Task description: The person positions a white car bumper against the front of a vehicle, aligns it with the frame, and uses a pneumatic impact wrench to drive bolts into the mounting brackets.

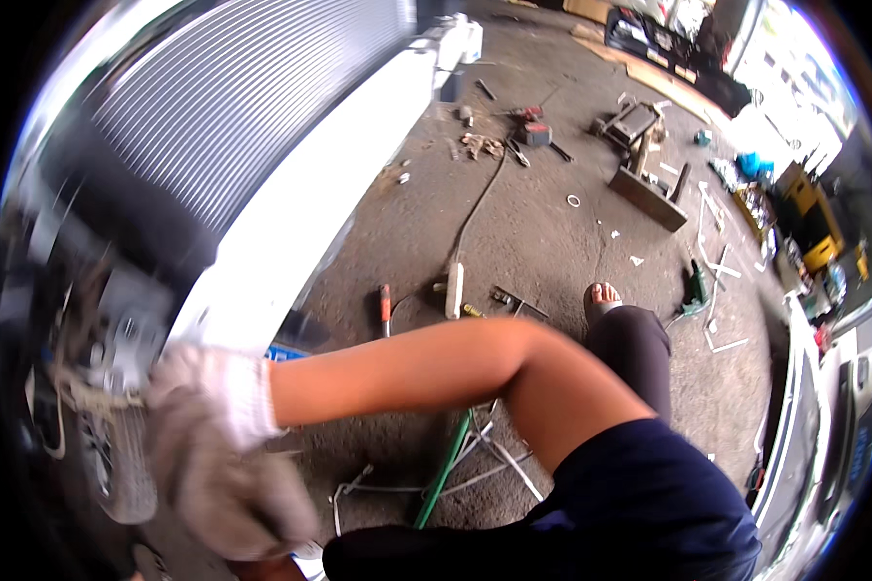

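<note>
My right arm reaches across to the left, and my right hand (199, 387), in a pale knit glove with a white cuff, is blurred by motion. Just below it, touching or overlapping, is my left hand (247, 504) in a greyish glove. Neither hand's fingers show clearly, and I cannot make out anything in them. Both are nearest to the lower end of a long white beam (300, 194) along a vehicle's front. Behind that beam stands a finned radiator (262, 97). A clear plastic lamp housing (121, 470) sits left of the gloves.
On the dark floor lie a red-handled tool (386, 308), a hammer-like wooden handle (454, 290), a red cordless tool (533, 128) and a green tool (698, 283). A heavy metal stand (647, 194) lies farther right. Below my arm are a green bar (446, 470) and white strips.
</note>
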A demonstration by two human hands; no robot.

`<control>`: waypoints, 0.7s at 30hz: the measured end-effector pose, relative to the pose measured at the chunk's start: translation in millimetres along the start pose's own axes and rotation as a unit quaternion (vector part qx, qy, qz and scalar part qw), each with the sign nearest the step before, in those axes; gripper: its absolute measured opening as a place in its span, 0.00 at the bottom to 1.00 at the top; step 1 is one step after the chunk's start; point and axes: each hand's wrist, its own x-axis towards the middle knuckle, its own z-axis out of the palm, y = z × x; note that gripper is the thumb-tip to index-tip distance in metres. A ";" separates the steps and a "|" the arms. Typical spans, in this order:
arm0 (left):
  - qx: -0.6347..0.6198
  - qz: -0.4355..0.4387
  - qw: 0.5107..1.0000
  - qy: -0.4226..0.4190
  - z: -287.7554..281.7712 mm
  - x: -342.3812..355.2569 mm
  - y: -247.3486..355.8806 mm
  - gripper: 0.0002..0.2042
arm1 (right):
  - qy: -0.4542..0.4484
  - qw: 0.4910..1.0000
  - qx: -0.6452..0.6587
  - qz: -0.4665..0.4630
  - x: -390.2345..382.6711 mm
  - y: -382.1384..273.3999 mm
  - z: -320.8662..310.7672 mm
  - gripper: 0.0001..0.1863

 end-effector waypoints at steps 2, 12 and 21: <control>0.243 -0.013 0.966 -0.085 15.6 14.8 -9.4 0.20 | -0.027 0.948 -0.150 -0.278 -69.0 18.6 -107.5 0.14; 0.489 -0.165 0.837 -0.181 313.6 123.6 -60.7 0.27 | -0.523 0.386 -0.131 0.749 -459.4 335.7 -584.4 0.25; 0.652 0.016 0.717 -0.246 452.1 172.2 -125.2 0.33 | -0.177 0.635 -0.423 0.622 -594.4 637.6 -740.7 0.43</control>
